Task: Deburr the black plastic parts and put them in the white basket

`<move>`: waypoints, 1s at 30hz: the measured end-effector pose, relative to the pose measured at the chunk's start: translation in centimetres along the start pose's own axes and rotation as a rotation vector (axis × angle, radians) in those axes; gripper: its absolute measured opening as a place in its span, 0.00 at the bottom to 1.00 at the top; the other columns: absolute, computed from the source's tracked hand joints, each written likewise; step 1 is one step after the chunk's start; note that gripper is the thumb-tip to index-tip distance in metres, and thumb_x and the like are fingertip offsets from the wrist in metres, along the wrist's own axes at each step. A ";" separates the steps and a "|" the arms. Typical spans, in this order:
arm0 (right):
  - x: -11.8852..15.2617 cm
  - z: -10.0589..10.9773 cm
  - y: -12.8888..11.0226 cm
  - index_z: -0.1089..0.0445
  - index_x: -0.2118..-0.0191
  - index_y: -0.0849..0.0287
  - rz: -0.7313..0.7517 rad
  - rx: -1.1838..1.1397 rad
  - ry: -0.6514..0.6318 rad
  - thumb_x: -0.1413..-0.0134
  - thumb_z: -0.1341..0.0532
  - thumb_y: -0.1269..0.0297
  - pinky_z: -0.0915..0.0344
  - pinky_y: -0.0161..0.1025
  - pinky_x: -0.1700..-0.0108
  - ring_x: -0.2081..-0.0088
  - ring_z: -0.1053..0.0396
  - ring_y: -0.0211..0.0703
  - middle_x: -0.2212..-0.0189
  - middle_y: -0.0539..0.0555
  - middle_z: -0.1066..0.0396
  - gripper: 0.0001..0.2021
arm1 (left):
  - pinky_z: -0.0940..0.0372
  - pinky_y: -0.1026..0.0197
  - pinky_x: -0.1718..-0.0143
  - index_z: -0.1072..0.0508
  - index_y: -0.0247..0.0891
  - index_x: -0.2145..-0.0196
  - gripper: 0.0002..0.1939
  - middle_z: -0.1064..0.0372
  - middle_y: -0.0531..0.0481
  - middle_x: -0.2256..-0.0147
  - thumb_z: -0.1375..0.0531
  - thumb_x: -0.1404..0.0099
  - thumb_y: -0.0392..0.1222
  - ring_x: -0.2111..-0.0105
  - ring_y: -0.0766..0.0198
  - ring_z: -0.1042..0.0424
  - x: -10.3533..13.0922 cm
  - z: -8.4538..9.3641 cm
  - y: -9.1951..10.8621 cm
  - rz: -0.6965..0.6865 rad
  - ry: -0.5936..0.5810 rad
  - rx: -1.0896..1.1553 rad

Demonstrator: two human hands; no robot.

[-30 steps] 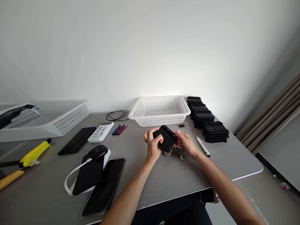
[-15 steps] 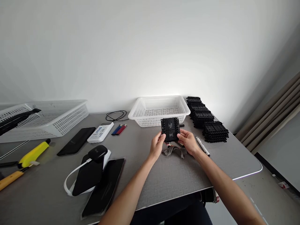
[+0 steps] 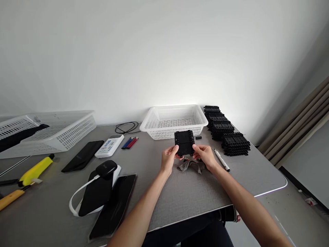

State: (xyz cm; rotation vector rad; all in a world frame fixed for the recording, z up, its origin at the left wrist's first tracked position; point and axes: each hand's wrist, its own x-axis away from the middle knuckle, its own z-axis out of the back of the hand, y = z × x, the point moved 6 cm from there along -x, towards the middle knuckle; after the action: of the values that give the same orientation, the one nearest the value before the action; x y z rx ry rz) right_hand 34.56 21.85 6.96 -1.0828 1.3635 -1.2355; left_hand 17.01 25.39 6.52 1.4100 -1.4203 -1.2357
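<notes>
Between my two hands I hold a flat black plastic tray-like part (image 3: 184,141) with toothed side edges, tilted up above the table. My left hand (image 3: 169,156) pinches its lower left corner. The lower right corner is gripped by my right hand (image 3: 204,155). Beneath the part a crumpled grey cloth (image 3: 191,166) lies on the table, partly hidden by my fingers. A white marker (image 3: 222,160) rests to the right of my right hand, and its black cap (image 3: 198,138) lies apart beyond the part. Stacks of similar black parts (image 3: 235,144) stand at the right.
A white perforated basket (image 3: 174,132) stands behind the held part; another white basket (image 3: 77,132) is at the left. Two lighters (image 3: 130,142), a power bank (image 3: 109,145), a black cable (image 3: 127,127), several phones (image 3: 114,207) and a yellow-handled tool (image 3: 37,170) lie on the left side.
The held black part has been turned over: its ribbed, patterned face showed before, and a plain smooth face shows now. It has shifted slightly left, uncovering the small black cap.
</notes>
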 end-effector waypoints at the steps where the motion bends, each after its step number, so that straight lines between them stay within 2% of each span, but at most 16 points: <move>1: 0.0 0.1 -0.2 0.29 0.76 0.61 0.018 0.043 0.010 0.50 0.38 0.40 0.36 0.37 0.75 0.79 0.33 0.40 0.81 0.53 0.29 0.25 | 0.31 0.61 0.75 0.25 0.33 0.67 0.23 0.27 0.50 0.74 0.32 0.48 0.58 0.76 0.61 0.27 0.0 0.0 -0.1 0.002 0.004 0.010; 5: 0.4 0.8 -1.5 0.24 0.70 0.60 0.121 0.245 0.086 0.43 0.39 0.47 0.36 0.38 0.67 0.71 0.30 0.45 0.74 0.54 0.25 0.20 | 0.28 0.59 0.66 0.26 0.34 0.53 0.33 0.23 0.45 0.65 0.30 0.51 0.57 0.64 0.57 0.24 -0.1 0.4 -0.3 0.001 0.048 0.025; 7: 0.6 1.1 -2.4 0.22 0.61 0.57 0.183 0.528 0.141 0.38 0.43 0.52 0.36 0.38 0.62 0.65 0.28 0.46 0.66 0.54 0.23 0.16 | 0.28 0.59 0.65 0.28 0.34 0.51 0.35 0.24 0.44 0.63 0.30 0.52 0.58 0.62 0.57 0.24 -0.1 0.8 -0.5 -0.007 0.085 0.023; 9: 0.7 1.2 -2.9 0.25 0.52 0.54 0.182 0.909 0.184 0.34 0.46 0.58 0.37 0.37 0.59 0.60 0.27 0.45 0.60 0.54 0.23 0.14 | 0.27 0.58 0.66 0.29 0.34 0.51 0.36 0.24 0.44 0.63 0.31 0.52 0.60 0.62 0.56 0.25 -0.2 1.2 -0.5 -0.016 0.120 0.022; 10: 0.7 1.4 -2.9 0.26 0.50 0.53 0.156 1.062 0.197 0.34 0.46 0.61 0.36 0.37 0.58 0.58 0.27 0.46 0.58 0.54 0.23 0.14 | 0.27 0.58 0.66 0.29 0.33 0.51 0.37 0.25 0.44 0.63 0.31 0.52 0.60 0.62 0.56 0.25 -0.2 1.3 -0.6 -0.019 0.133 0.022; 12: 0.7 2.0 -2.8 0.27 0.49 0.54 0.082 1.214 0.212 0.35 0.44 0.63 0.36 0.38 0.58 0.54 0.28 0.48 0.57 0.57 0.24 0.13 | 0.26 0.57 0.66 0.29 0.33 0.51 0.37 0.25 0.44 0.63 0.31 0.52 0.61 0.63 0.57 0.25 -0.3 1.5 -0.6 -0.023 0.151 0.021; 15: 0.8 3.4 -2.9 0.27 0.53 0.59 0.003 1.269 0.243 0.39 0.40 0.64 0.35 0.41 0.59 0.55 0.27 0.53 0.57 0.61 0.26 0.11 | 0.26 0.57 0.67 0.30 0.32 0.51 0.37 0.26 0.44 0.63 0.31 0.51 0.61 0.63 0.57 0.25 -0.2 1.6 -0.6 -0.028 0.163 0.014; 18: 1.0 5.4 -3.2 0.32 0.51 0.61 -0.129 1.329 0.272 0.42 0.36 0.63 0.34 0.42 0.62 0.58 0.25 0.55 0.55 0.63 0.29 0.15 | 0.26 0.58 0.68 0.29 0.32 0.51 0.37 0.26 0.43 0.63 0.32 0.51 0.61 0.63 0.57 0.25 -0.1 1.6 -0.4 -0.034 0.165 0.001; 22: 1.4 7.2 -2.8 0.36 0.49 0.64 -0.357 1.396 0.205 0.44 0.34 0.59 0.33 0.43 0.60 0.55 0.26 0.58 0.53 0.66 0.30 0.21 | 0.26 0.59 0.69 0.29 0.32 0.51 0.36 0.25 0.42 0.63 0.32 0.50 0.61 0.63 0.56 0.24 0.0 1.5 -0.3 -0.044 0.159 -0.012; 25: 1.6 7.0 -2.4 0.35 0.52 0.66 -0.375 1.396 0.165 0.45 0.34 0.65 0.33 0.44 0.60 0.55 0.26 0.60 0.58 0.67 0.27 0.18 | 0.26 0.59 0.69 0.29 0.33 0.51 0.36 0.25 0.43 0.63 0.32 0.50 0.61 0.63 0.57 0.24 0.1 1.4 -0.2 -0.049 0.159 -0.018; 28: 1.5 6.4 -1.9 0.35 0.53 0.67 -0.339 1.397 0.147 0.43 0.42 0.76 0.33 0.44 0.59 0.57 0.25 0.58 0.61 0.67 0.26 0.11 | 0.26 0.59 0.69 0.29 0.33 0.52 0.36 0.25 0.43 0.63 0.32 0.50 0.62 0.64 0.57 0.24 0.1 1.3 -0.1 -0.053 0.153 -0.021; 30: 1.3 5.9 -1.9 0.35 0.54 0.67 -0.286 1.383 0.151 0.43 0.45 0.79 0.34 0.44 0.59 0.58 0.25 0.57 0.62 0.68 0.26 0.11 | 0.26 0.60 0.70 0.28 0.33 0.53 0.35 0.25 0.43 0.63 0.32 0.50 0.62 0.64 0.57 0.24 0.1 1.2 -0.1 -0.054 0.148 -0.025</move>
State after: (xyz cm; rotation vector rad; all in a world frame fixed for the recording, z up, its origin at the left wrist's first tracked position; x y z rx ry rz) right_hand 40.27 19.56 8.60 -0.1639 0.1843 -1.9800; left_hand 15.89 25.40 6.15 1.4988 -1.2698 -1.1540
